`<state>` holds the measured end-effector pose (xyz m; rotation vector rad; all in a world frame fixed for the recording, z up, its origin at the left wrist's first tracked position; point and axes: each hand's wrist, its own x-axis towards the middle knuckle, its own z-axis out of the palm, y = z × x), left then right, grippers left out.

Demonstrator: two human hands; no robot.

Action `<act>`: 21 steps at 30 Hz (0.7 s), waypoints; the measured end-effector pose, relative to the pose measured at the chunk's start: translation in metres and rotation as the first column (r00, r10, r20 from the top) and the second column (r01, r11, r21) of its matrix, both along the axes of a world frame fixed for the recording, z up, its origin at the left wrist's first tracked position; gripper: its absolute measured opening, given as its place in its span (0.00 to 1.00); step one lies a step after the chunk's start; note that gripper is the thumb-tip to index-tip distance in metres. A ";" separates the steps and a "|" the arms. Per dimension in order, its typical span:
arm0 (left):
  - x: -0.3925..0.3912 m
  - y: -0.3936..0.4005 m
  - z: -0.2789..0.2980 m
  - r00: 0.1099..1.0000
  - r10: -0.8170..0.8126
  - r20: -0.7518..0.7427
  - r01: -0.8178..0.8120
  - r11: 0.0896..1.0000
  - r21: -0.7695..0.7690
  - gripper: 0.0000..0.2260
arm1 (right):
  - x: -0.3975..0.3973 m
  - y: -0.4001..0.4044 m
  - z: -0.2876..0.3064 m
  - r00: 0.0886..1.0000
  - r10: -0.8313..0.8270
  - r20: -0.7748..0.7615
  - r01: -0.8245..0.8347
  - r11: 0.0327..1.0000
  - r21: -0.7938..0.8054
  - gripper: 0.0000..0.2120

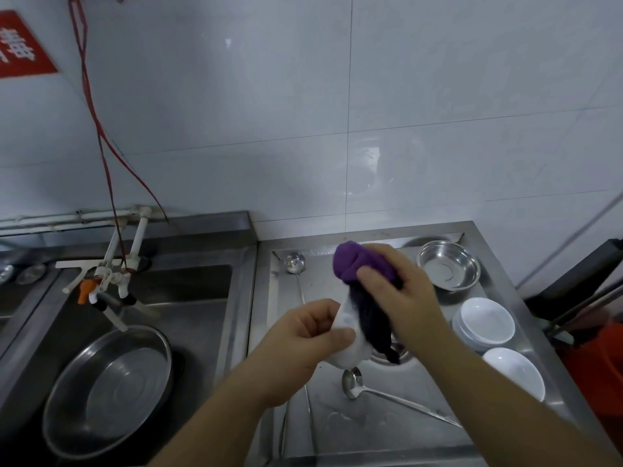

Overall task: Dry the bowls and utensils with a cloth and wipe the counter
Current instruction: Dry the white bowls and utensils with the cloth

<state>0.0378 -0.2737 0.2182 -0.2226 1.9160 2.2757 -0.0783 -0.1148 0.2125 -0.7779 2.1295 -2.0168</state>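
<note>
Above the steel bench, at the middle of the view, the left hand (305, 335) grips a white bowl (350, 345) by its rim, thumb curled over the edge, holding it tipped on its side in the air. The right hand (401, 291) is closed around a purple cloth (357, 264), pressing it against the bowl, with a darker tail of cloth hanging down. The bowl looks like glazed ceramic: stiff, smooth, probably slippery while wet, and breakable if dropped on the steel, so a firm pinch across the rim seems safest. The cloth is soft and limp and bunches easily. On the bench below lie a ladle (357, 385) and a second ladle (295, 262); to the right sit stacked white bowls (485, 321), another white bowl (515, 372) and a steel bowl (450, 269).
</note>
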 end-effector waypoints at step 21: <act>-0.017 0.032 0.001 0.993 0.001 -0.118 -0.027 0.974 -0.224 0.13 | -0.004 0.002 -0.036 0.393 0.264 0.881 0.273 0.881 -0.386 0.18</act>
